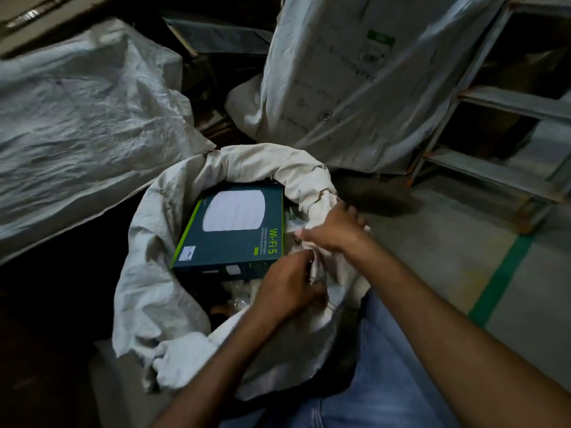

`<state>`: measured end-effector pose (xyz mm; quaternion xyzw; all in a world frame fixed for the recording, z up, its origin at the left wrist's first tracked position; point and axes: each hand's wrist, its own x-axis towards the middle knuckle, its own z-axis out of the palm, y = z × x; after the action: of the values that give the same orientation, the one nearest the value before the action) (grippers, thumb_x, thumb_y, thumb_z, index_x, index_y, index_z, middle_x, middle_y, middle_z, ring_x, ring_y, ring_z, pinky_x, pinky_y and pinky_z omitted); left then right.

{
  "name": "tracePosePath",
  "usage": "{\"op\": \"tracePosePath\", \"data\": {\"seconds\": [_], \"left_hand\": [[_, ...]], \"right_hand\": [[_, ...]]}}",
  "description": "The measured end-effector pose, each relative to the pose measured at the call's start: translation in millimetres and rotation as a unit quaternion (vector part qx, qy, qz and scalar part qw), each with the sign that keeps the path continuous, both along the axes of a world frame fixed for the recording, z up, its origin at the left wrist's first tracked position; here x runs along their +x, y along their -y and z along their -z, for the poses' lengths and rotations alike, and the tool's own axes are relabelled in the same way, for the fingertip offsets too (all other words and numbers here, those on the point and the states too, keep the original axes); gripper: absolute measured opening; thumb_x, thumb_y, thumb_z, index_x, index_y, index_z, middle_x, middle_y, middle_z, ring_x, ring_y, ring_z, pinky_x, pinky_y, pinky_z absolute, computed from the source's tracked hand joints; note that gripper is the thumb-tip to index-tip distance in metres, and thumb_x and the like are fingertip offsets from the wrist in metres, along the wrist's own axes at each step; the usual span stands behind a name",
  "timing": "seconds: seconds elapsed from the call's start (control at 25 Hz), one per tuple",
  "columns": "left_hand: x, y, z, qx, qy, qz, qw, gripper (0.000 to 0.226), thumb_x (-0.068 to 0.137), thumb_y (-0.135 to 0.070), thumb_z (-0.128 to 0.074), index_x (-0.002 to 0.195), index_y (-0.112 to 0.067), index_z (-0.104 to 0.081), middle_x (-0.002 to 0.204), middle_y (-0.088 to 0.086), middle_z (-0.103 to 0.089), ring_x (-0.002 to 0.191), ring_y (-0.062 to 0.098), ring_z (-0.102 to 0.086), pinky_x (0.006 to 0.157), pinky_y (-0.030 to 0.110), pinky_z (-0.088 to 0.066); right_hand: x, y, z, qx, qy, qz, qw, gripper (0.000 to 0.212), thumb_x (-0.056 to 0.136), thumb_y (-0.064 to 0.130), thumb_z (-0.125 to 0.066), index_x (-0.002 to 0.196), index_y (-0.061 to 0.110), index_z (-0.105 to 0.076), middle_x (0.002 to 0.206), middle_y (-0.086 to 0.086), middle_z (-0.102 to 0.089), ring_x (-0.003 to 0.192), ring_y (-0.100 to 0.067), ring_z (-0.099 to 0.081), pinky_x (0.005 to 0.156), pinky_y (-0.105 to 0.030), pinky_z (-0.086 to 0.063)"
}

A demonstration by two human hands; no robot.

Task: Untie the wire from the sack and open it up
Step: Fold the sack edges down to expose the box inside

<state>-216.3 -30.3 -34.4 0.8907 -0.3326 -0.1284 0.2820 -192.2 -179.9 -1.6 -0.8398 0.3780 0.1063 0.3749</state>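
A white woven sack point(148, 291) stands in front of me with its mouth wide and the rim rolled down. Inside lies a dark green box point(234, 239) marked Wi-Fi 5, with clear plastic wrapping below it. My left hand point(287, 285) pinches the sack's rim at the near right side. My right hand point(335, 228) grips the bunched rim cloth just beyond it. Both hands hold sack fabric close together. I cannot make out any wire.
Two more filled white sacks stand nearby, one point(77, 118) at the left and one point(355, 81) behind. A grey metal rack point(500, 103) is at the right. The concrete floor has a green line point(500, 279). My jeans leg point(386, 381) is at the bottom.
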Motion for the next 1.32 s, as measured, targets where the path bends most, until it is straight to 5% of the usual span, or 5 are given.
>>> {"op": "tracePosePath", "data": {"seconds": [0.28,0.44,0.64,0.84,1.32], "left_hand": [[-28,-37,-12,-0.151,-0.134,-0.076,0.976,0.047,0.08,-0.047,-0.083,0.117,-0.023,-0.067,0.114,-0.014,-0.068,0.102,0.009,-0.068,0.081,0.014,-0.051],[-6,-118,-20,0.094,-0.109,-0.002,0.99,0.112,0.055,-0.089,-0.071,0.148,-0.033,-0.046,0.144,-0.018,-0.051,0.13,0.003,-0.052,0.11,0.028,-0.043],[-51,-106,2,0.128,0.125,-0.006,0.984,0.049,0.075,-0.054,-0.066,0.116,-0.03,-0.059,0.108,-0.005,-0.072,0.103,0.025,-0.067,0.076,0.036,-0.051],[-84,-89,-5,0.041,0.288,-0.07,0.954,0.031,0.074,-0.033,-0.078,0.084,-0.023,-0.051,0.079,-0.001,-0.059,0.069,0.027,-0.063,0.049,0.033,-0.039],[1,-176,-58,0.26,0.087,0.127,0.953,0.084,0.069,-0.059,-0.081,0.144,-0.05,-0.045,0.14,-0.022,-0.055,0.129,0.008,-0.051,0.106,0.038,-0.041]], "right_hand": [[-33,35,17,0.474,0.091,0.286,0.828,0.015,0.099,-0.007,-0.046,0.106,-0.007,-0.06,0.092,-0.019,-0.062,0.083,-0.033,-0.062,0.096,-0.037,-0.05],[-38,51,24,0.546,0.127,0.322,0.763,0.02,0.098,-0.005,-0.049,0.113,-0.005,-0.062,0.103,-0.016,-0.066,0.099,-0.03,-0.064,0.107,-0.042,-0.045],[-56,-2,1,-0.009,0.229,0.058,0.972,0.077,0.072,0.004,-0.068,0.143,0.021,-0.044,0.144,-0.009,-0.043,0.13,-0.03,-0.042,0.107,-0.04,-0.043],[-89,-43,-61,-0.203,-0.033,-0.566,0.799,0.07,0.07,0.02,-0.081,0.134,0.036,-0.055,0.133,0.004,-0.059,0.125,-0.02,-0.052,0.105,-0.041,-0.041],[-145,-66,-18,-0.395,0.071,-0.29,0.869,0.026,0.083,0.009,-0.066,0.104,0.024,-0.065,0.103,-0.003,-0.067,0.099,-0.029,-0.065,0.083,-0.038,-0.042]]}}
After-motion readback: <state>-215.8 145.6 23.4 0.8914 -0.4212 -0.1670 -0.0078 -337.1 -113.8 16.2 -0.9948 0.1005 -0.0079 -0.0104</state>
